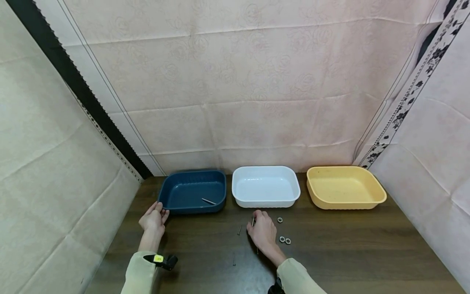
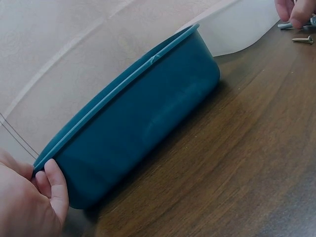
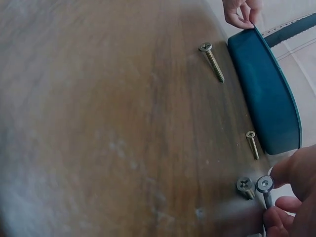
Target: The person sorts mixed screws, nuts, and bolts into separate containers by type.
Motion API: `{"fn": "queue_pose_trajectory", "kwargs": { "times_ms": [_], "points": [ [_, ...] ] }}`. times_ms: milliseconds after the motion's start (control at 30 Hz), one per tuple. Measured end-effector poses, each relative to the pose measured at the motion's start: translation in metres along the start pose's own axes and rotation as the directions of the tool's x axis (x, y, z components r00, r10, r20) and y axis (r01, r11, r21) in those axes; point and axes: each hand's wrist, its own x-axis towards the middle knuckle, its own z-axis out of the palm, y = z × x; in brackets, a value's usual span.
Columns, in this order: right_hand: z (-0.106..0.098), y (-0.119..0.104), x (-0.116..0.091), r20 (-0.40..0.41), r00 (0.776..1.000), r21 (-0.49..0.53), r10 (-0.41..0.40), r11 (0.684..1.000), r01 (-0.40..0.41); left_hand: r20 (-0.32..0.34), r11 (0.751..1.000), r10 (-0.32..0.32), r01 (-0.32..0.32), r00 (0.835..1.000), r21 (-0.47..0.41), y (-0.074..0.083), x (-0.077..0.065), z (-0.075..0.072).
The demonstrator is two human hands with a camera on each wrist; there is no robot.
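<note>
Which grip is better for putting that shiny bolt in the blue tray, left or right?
Right, I think. The right grip holds the bolt between its fingers, while the left grip is busy holding the blue tray at its near left corner.

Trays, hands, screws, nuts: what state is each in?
Blue tray: upright, metal piece inside
White tray: upright, uncovered
Yellow tray: upright, uncovered
Left hand: pinching the blue tray
Right hand: holding a bolt
Two screws left of that hand: lying loose
Three nuts: lying loose
</note>
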Motion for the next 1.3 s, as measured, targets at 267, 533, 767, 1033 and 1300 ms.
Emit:
{"fn": "queue_pose_trajectory", "kwargs": {
  "times_ms": [267, 533, 767, 1033, 1300],
  "points": [
    [0.002, 0.002, 0.003, 0.014, 1.0, -0.012, 0.009, 1.0, -0.009, -0.028, 1.0, 0.004, -0.004, 1.0, 0.002, -0.002, 0.001, 0.0],
    [0.0, 0.003, 0.004, 0.017, 1.0, -0.009, -0.004, 1.0, 0.004, -0.014, 1.0, 0.006, -0.006, 1.0, -0.001, -0.002, 0.0, -0.002],
    [-0.001, 0.003, 0.004, 0.018, 1.0, -0.009, -0.015, 1.0, 0.015, -0.026, 1.0, -0.002, 0.002, 1.0, 0.003, -0.002, 0.0, -0.003],
    [-0.01, -0.016, 0.014, -0.024, 0.996, 0.065, -0.09, 0.994, 0.091, -0.031, 1.0, 0.015, -0.015, 0.999, -0.004, -0.001, 0.001, 0.0],
    [-0.018, -0.041, 0.034, 0.006, 0.988, 0.096, -0.152, 0.984, 0.15, -0.02, 1.0, -0.001, 0.001, 1.0, -0.008, 0.001, -0.002, 0.001]
  ]
}}
